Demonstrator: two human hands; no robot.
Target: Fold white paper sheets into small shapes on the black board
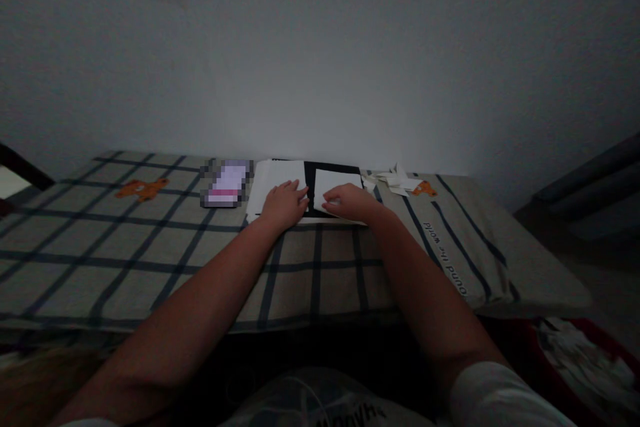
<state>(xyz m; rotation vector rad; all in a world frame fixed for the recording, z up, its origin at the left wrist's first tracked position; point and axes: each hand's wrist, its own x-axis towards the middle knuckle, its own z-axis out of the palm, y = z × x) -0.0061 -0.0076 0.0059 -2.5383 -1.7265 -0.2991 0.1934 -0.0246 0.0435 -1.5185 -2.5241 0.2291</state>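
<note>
My left hand lies with its fingers spread on a stack of white paper. Beside it, a smaller white sheet rests on a black surface that shows between the papers. At the lower part of that smaller sheet, my right hand has its thumb and fingers curled together along the paper's edge. The exact grip of the fingertips is too small to make out fully. Crumpled or folded white paper pieces sit just to the right of the right hand.
A phone with a blurred-out screen lies left of the papers. A checked cloth with orange bear prints covers the table, which stands against a grey wall. Below on the right is a red container holding pale scraps.
</note>
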